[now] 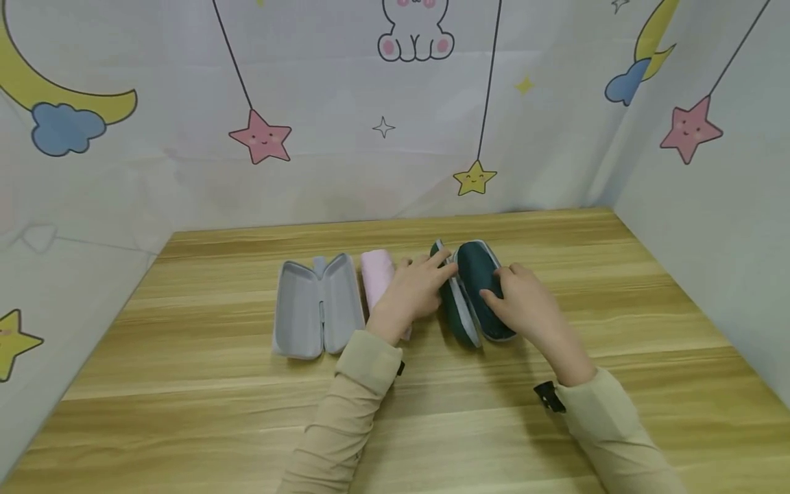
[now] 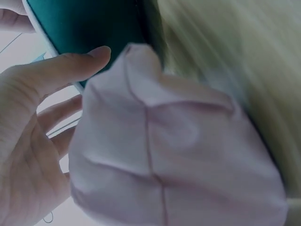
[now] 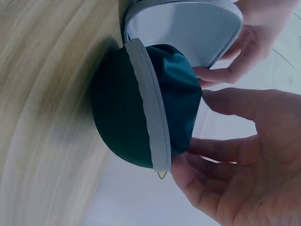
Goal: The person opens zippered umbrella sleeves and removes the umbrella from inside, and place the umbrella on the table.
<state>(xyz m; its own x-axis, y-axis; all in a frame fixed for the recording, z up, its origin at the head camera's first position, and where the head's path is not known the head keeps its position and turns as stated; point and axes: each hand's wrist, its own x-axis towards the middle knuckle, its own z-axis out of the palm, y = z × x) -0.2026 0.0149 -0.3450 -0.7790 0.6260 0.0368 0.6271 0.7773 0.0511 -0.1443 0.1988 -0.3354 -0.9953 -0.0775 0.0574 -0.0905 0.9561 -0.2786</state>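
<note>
A dark green zip case with a pale rim stands open at the middle right of the table. In its right half lies a dark green fabric roll, glossy in the right wrist view. My right hand holds this roll between thumb and fingers from the right. At the left half, my left hand grips the shell near its rim, the thumb on the green outside and fingers behind the edge. Under the left hand, a pink fabric roll lies partly hidden.
To the left, a grey case lies open, showing its two hollow halves. The wood-grain table ends at a white backdrop printed with stars, and more white sheeting hangs at the right.
</note>
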